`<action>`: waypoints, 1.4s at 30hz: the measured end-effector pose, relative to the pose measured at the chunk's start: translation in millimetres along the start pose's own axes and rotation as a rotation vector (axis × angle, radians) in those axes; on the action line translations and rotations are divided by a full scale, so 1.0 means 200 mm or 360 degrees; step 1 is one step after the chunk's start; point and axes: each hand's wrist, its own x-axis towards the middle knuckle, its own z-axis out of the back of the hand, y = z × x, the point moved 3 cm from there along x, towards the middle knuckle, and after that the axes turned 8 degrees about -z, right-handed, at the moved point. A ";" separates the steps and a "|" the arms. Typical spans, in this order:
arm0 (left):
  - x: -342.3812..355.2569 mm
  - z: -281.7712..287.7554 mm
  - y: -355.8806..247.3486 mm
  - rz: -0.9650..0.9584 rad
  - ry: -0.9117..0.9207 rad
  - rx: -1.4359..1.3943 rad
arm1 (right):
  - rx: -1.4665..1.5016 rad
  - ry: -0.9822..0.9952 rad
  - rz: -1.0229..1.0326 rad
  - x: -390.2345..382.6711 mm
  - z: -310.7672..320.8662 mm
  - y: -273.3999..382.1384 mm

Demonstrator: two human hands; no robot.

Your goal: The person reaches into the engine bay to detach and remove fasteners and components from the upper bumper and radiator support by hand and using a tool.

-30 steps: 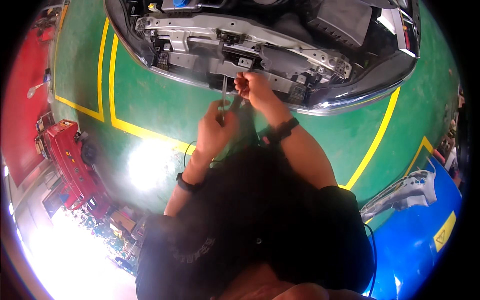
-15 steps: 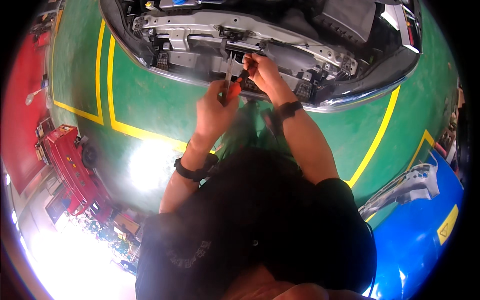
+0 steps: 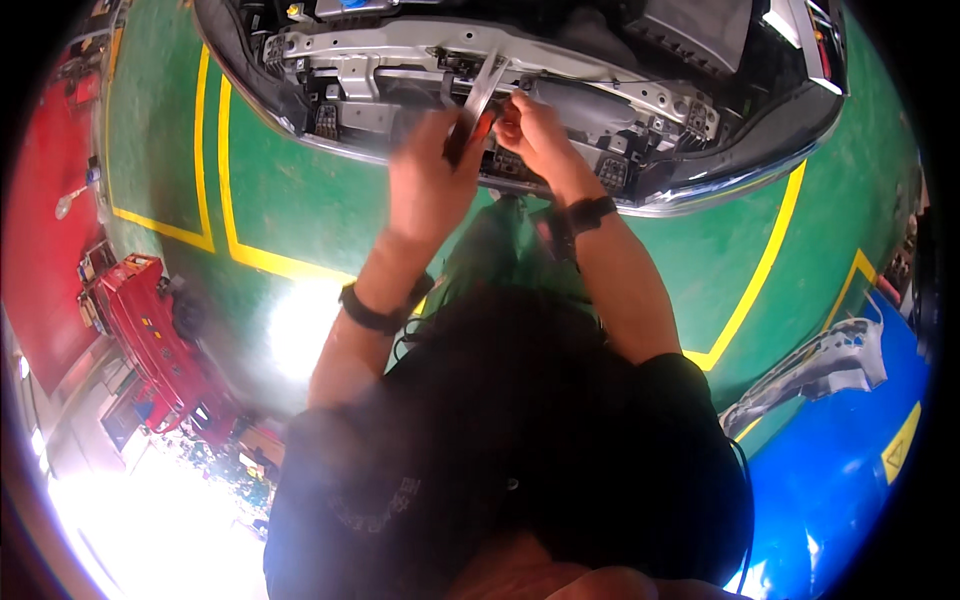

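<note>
Toolbox [image 3: 140, 320], red, sits on the floor far left. Left hand [image 3: 430, 185] is closed around a dark tool handle, its flat metal shaft [image 3: 485, 85] sticking up past the fingers to the car's front crossbar [image 3: 440, 40]. Right hand [image 3: 535, 135] just beside it, fingers curled at the shaft; actual grip unclear.

A green floor [image 3: 330, 200] carries yellow painted lines [image 3: 215, 160], with a red area [image 3: 45, 240] at left. A red tool cart [image 3: 150, 330] stands there. At right, a grey body panel [image 3: 820, 370] lies beside a blue floor patch [image 3: 840, 470].
</note>
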 end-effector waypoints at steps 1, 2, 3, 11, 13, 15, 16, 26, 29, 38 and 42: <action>0.06 -0.01 0.03 -0.0171 -0.0030 0.0032 | -0.0415 -0.0247 0.0186 -0.06 0.00 0.04; 0.13 -0.03 0.01 -0.0152 -0.0014 0.0007 | -0.0609 -0.0294 0.0397 -0.11 0.01 0.10; 0.20 -0.05 -0.01 -0.0125 0.0003 -0.0018 | -0.0807 -0.0337 0.0602 -0.15 0.05 0.15; 0.52 -0.13 -0.02 -0.0135 0.0088 -0.0525 | -0.1593 -0.0203 0.1911 -0.73 -0.34 0.59; 0.52 -0.19 0.03 -0.0262 0.0001 -0.0593 | -0.1974 0.0144 0.1533 -0.71 -0.40 0.60; 0.52 -0.20 0.02 -0.0400 -0.0073 -0.0669 | -0.2016 -0.0137 0.1592 -0.71 -0.42 0.59; 0.52 -0.21 0.02 -0.0437 0.0029 -0.0682 | -0.2120 -0.0212 0.1683 -0.71 -0.44 0.59; 0.25 -0.22 0.31 0.0155 -0.0058 -0.0682 | -0.3030 -0.0507 0.1882 -0.71 -0.61 0.48; 0.09 -0.15 0.45 0.0680 -0.0180 -0.0909 | -0.3291 -0.0913 0.1676 -0.72 -0.62 0.53; -0.44 -0.34 0.48 0.1350 0.0577 -0.1376 | -0.3814 -0.0877 0.1379 -0.75 -0.70 0.57; -0.44 -0.50 0.48 0.1363 0.0720 -0.1473 | -0.3966 -0.0828 0.1461 -0.59 -0.62 0.60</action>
